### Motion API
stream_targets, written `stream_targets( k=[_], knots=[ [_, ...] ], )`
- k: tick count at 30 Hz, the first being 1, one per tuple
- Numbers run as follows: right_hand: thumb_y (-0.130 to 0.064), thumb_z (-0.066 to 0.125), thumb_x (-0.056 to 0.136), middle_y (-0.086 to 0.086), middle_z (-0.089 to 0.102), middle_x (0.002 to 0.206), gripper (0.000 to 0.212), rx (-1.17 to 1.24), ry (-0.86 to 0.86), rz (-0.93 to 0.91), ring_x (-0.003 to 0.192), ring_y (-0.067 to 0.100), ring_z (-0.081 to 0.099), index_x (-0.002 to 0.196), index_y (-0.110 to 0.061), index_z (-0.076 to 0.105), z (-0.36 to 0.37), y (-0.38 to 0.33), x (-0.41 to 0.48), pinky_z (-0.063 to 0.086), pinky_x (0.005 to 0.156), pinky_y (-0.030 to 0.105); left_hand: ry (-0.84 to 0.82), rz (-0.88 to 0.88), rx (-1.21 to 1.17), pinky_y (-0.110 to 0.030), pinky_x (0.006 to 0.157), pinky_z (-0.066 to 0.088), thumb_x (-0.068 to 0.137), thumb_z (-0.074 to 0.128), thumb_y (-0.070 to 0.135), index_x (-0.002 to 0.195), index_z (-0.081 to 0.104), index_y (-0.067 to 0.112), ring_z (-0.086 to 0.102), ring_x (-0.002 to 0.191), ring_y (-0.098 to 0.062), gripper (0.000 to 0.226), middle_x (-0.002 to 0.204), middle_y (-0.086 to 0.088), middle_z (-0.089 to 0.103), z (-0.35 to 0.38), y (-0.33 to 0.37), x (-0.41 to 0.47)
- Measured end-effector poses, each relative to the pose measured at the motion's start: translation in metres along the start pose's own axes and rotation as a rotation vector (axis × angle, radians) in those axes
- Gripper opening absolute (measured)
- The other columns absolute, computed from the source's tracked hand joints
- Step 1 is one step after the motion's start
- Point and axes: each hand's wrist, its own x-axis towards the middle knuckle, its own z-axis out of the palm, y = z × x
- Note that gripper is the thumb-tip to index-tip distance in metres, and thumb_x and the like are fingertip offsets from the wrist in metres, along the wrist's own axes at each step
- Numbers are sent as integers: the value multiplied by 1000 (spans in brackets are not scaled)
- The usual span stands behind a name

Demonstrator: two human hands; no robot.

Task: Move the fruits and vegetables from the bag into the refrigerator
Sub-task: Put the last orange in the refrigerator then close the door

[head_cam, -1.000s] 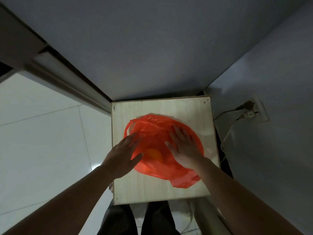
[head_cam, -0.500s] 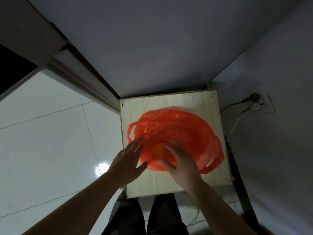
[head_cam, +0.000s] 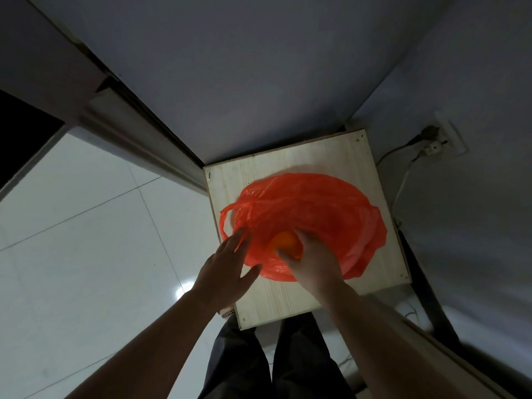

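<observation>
Bearing red bag [head_cam: 316,205]: wooden corner table [head_cam: 288,300].

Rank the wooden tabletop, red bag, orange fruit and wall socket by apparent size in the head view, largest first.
1. wooden tabletop
2. red bag
3. orange fruit and wall socket: these look about alike, so I leave them unranked.

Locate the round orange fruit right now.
In the head view, the round orange fruit lies at the near-left mouth of the red plastic bag on the pale wooden tabletop, gripped by the right hand.
</observation>
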Motion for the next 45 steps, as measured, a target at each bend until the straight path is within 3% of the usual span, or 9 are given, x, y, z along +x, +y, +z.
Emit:
stream_targets(
  k=[5,10,16,23,26,30,35,38,45],
  knots=[
    [-47,62,83,-6,55,122,59,-14,21,-62,114,13,52,134,-27,39,-5,-4,-5,35,94,19,13,-15,-40,-40,102,40,87,31,56,146,17,18,35,136,-28,72,154,-4,23,-8,3,-2],
    [-49,62,80,-5,51,128,61,79,255,-217,108,3,45,132,-25,43,-50,-21,-8,35,88,17,128,7,-158,-38,105,34,86,29,51,146,19,24,25,140,-22,67,155,2,19,-38,24,5],
    [-37,71,78,-7,43,135,67,159,343,-204,116,5,44,136,-27,39,-97,-26,15,46,96,34,216,48,-268,-31,102,29,87,34,53,143,20,37,22,137,-12,61,152,13,21,-65,41,33],
    [-39,76,72,-12,46,131,72,207,264,-268,115,5,47,134,-29,40,-109,-49,-7,47,93,28,149,-164,-854,-15,85,38,82,35,56,134,39,37,42,116,-4,55,130,15,45,-106,80,31],
    [-36,78,71,-19,46,126,71,264,257,-267,113,2,49,133,-32,42,-119,-68,-39,47,87,19,92,-204,-1008,-31,97,45,81,48,53,127,46,37,50,116,-13,48,120,14,50,-133,92,9],
    [-36,79,70,-27,45,122,69,303,243,-304,112,-3,48,129,-36,44,-132,-98,-90,50,86,20,48,-177,-1028,-40,92,52,67,65,58,113,50,44,59,105,-14,50,117,8,56,-169,105,-36],
    [-50,73,69,-18,48,132,70,284,234,-393,119,5,49,130,-34,43,-142,-126,-147,54,89,39,148,-68,-873,-9,67,48,66,62,52,119,48,38,54,94,4,56,107,28,49,-204,118,-105],
    [-59,72,65,-20,46,133,79,271,221,-388,120,5,48,134,-38,39,-143,-140,-176,53,90,39,201,-31,-827,-9,65,44,65,60,54,121,46,40,54,97,-3,59,111,23,49,-219,120,-143],
    [-41,77,69,-34,39,119,76,301,239,-409,108,-9,44,128,-49,31,-133,-176,-226,39,84,14,292,27,-822,-14,70,44,68,57,57,127,40,40,52,103,-4,64,120,21,46,-239,124,-206]
  ],
)
